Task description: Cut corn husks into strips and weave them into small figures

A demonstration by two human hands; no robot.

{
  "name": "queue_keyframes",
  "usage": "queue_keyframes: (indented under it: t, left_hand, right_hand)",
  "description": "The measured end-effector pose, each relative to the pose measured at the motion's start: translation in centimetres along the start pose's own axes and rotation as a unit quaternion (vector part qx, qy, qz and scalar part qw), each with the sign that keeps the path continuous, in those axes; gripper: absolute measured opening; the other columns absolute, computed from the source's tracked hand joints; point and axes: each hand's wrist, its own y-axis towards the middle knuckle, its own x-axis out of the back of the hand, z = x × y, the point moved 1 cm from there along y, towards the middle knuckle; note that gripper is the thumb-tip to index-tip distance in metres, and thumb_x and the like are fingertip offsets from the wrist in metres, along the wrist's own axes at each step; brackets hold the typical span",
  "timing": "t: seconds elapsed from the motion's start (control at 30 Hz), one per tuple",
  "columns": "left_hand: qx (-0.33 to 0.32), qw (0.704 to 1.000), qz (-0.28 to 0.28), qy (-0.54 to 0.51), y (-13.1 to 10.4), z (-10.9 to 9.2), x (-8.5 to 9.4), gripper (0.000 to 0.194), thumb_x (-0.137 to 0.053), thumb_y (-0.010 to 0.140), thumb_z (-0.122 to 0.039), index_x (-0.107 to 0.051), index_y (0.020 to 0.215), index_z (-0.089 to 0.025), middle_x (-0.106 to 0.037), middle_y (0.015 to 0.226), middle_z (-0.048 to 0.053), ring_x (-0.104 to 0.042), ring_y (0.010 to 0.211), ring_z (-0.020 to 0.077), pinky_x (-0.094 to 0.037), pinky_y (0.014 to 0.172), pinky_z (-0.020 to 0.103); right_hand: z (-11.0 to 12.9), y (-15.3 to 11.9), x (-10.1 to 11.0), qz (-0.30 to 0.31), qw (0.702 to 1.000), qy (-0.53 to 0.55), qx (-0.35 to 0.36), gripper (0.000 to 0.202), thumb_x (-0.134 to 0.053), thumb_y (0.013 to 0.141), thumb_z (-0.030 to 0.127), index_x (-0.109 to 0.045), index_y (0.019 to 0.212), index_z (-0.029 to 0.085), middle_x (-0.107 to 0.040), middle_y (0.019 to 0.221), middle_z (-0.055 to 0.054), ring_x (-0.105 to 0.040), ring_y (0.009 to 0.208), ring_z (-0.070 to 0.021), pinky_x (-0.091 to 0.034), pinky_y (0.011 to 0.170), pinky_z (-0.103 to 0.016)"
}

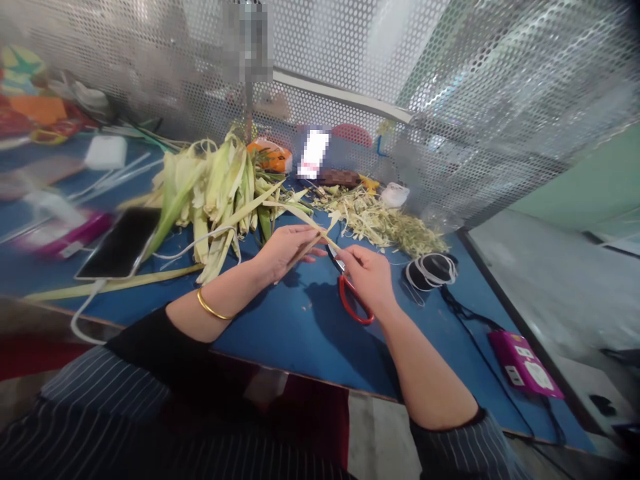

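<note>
Between my two hands, above the blue table (280,327), is a pale corn husk strip (295,212). My left hand (290,250) pinches it with thumb and fingers, and a narrow length trails below the palm. The fingertips of my right hand (367,270) close on the strip's right end. Red-handled scissors (355,303) lie on the table beneath my right hand, their blades partly hidden by it. Left of my hands rests a large bundle of green and yellowish corn husks (220,180). A heap of shredded husk (380,220) spreads behind my right hand.
A dark-screened phone (120,243) with a white cable lies at the left. A black spool with white cord (431,271) stands right of my hands, and a purple power strip (525,363) sits near the right edge. A perforated metal screen (340,87) borders the back.
</note>
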Motion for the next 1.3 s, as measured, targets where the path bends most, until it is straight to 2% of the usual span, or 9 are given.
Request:
queue_keyframes:
  t: [0.13, 0.3, 0.47, 0.63, 0.77, 0.97, 1.03, 1.17, 1.3]
  left_hand:
    - [0.057, 0.997, 0.03, -0.046, -0.3, -0.5, 0.0, 0.021, -0.057, 0.085, -0.028, -0.07, 0.092, -0.013, -0.072, 0.108, 0.012, -0.072, 0.08, 0.0185, -0.054, 0.062, 0.024]
    - [0.012, 1.0, 0.012, 0.01, -0.4, 0.0, -0.2, 0.015, -0.07, 0.074, -0.021, -0.071, 0.088, -0.015, -0.073, 0.1, 0.01, -0.069, 0.069, 0.0129, -0.049, 0.055, 0.021]
    - [-0.047, 0.997, -0.037, 0.05, 0.0, 0.6, 0.0, 0.012, -0.068, 0.072, -0.017, -0.071, 0.084, -0.015, -0.072, 0.084, 0.005, -0.061, 0.058, 0.0069, -0.039, 0.047, 0.018]
    - [-0.058, 0.997, -0.024, 0.05, -0.1, 0.4, 0.0, 0.017, -0.075, 0.068, -0.024, -0.07, 0.082, -0.015, -0.069, 0.079, 0.003, -0.058, 0.055, 0.006, -0.035, 0.045, 0.018]
    - [-0.08, 0.993, -0.032, 0.085, -0.3, 0.6, -0.1, 0.017, -0.075, 0.069, -0.027, -0.07, 0.079, -0.015, -0.065, 0.07, 0.001, -0.052, 0.049, 0.0045, -0.031, 0.043, 0.018]
    - [-0.057, 0.982, 0.033, 0.179, -0.7, 1.1, -0.7, 0.013, -0.075, 0.068, -0.024, -0.072, 0.075, -0.014, -0.065, 0.062, 0.003, -0.053, 0.046, 0.0073, -0.032, 0.041, 0.02]
    - [-0.039, 0.979, 0.028, 0.201, -0.7, 1.3, -0.7, 0.014, -0.075, 0.068, -0.025, -0.072, 0.073, -0.013, -0.065, 0.06, 0.005, -0.054, 0.044, 0.008, -0.032, 0.04, 0.021]
    - [-0.014, 0.97, 0.034, 0.239, -0.4, 1.5, -0.6, 0.021, -0.072, 0.07, -0.03, -0.073, 0.076, -0.01, -0.072, 0.075, 0.011, -0.057, 0.047, 0.0085, -0.035, 0.041, 0.021]
    - [-0.001, 0.962, 0.052, 0.268, -0.3, 1.5, -0.5, 0.024, -0.07, 0.071, -0.03, -0.073, 0.082, -0.009, -0.073, 0.081, 0.013, -0.059, 0.051, 0.0097, -0.037, 0.043, 0.022]
  right_hand:
    - [-0.7, 0.2, 0.2, -0.039, 0.998, -0.041, 0.031, 0.021, -0.052, 0.089, 0.034, -0.069, 0.083, 0.021, -0.064, 0.069, 0.0, -0.056, 0.064, -0.015, -0.039, 0.063, -0.027]
    - [-1.0, 0.2, -0.1, -0.022, 0.991, -0.1, 0.086, 0.023, -0.048, 0.091, 0.033, -0.068, 0.084, 0.023, -0.067, 0.076, -0.003, -0.057, 0.07, -0.0173, -0.038, 0.066, -0.029]
    - [-1.0, 0.1, -0.5, 0.047, 0.997, 0.001, 0.058, 0.023, -0.051, 0.09, 0.037, -0.067, 0.083, 0.023, -0.067, 0.071, 0.0, -0.06, 0.062, -0.0155, -0.043, 0.063, -0.027]
    - [-0.7, -0.1, -0.7, 0.061, 0.994, -0.017, 0.084, 0.022, -0.053, 0.089, 0.034, -0.068, 0.077, 0.022, -0.066, 0.069, 0.0, -0.059, 0.065, -0.0155, -0.042, 0.067, -0.028]
    - [-0.2, 0.0, -0.5, 0.042, 0.991, 0.124, 0.017, 0.02, -0.061, 0.083, 0.038, -0.071, 0.09, 0.023, -0.07, 0.083, -0.001, -0.06, 0.072, -0.0155, -0.045, 0.072, -0.029]
    - [-1.0, 0.9, -0.6, 0.037, 0.867, 0.471, -0.155, 0.023, -0.074, 0.07, 0.038, -0.071, 0.084, 0.019, -0.051, 0.059, 0.005, -0.042, 0.05, -0.0073, -0.04, 0.053, -0.024]
    - [-1.4, 1.0, -0.8, 0.006, 0.858, 0.488, -0.161, 0.023, -0.075, 0.069, 0.037, -0.072, 0.082, 0.019, -0.049, 0.058, 0.005, -0.042, 0.051, -0.0074, -0.039, 0.052, -0.024]
    - [-1.8, 1.1, -0.7, -0.111, 0.9, 0.411, -0.092, 0.018, -0.072, 0.072, 0.036, -0.072, 0.076, 0.018, -0.056, 0.062, 0.003, -0.046, 0.055, -0.0077, -0.039, 0.055, -0.024]
    - [-1.8, 1.3, -0.3, -0.165, 0.899, 0.4, -0.063, 0.012, -0.071, 0.073, 0.031, -0.072, 0.073, 0.019, -0.058, 0.064, 0.003, -0.047, 0.055, -0.0074, -0.039, 0.056, -0.023]
